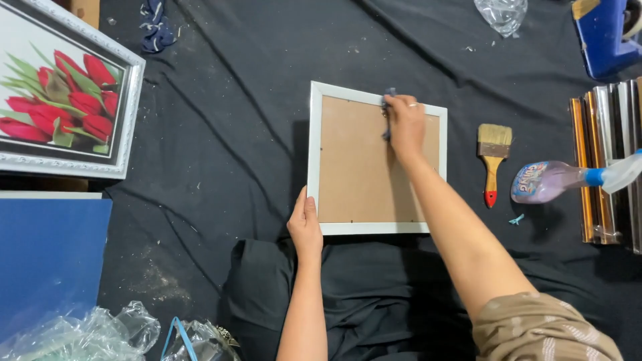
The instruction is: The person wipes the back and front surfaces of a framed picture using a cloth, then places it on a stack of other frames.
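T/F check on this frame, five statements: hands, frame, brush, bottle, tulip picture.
1. The right hand presses a small blue cloth on the back of the white frame. True.
2. The left hand holds the paintbrush. False: it grips the frame's lower left corner; the brush lies untouched on the black cloth.
3. The spray bottle stands upright. False: it lies on its side.
4. The tulip picture is far left. True.
5. The frame shows glass side up. False: brown backing faces up.

A wrinkled black cloth (221,120) covers the whole work surface, dusted with pale specks. A framed tulip picture (63,93) and a blue board (50,257) lie at the left edge. Crumpled clear plastic (87,334) sits at the bottom left.
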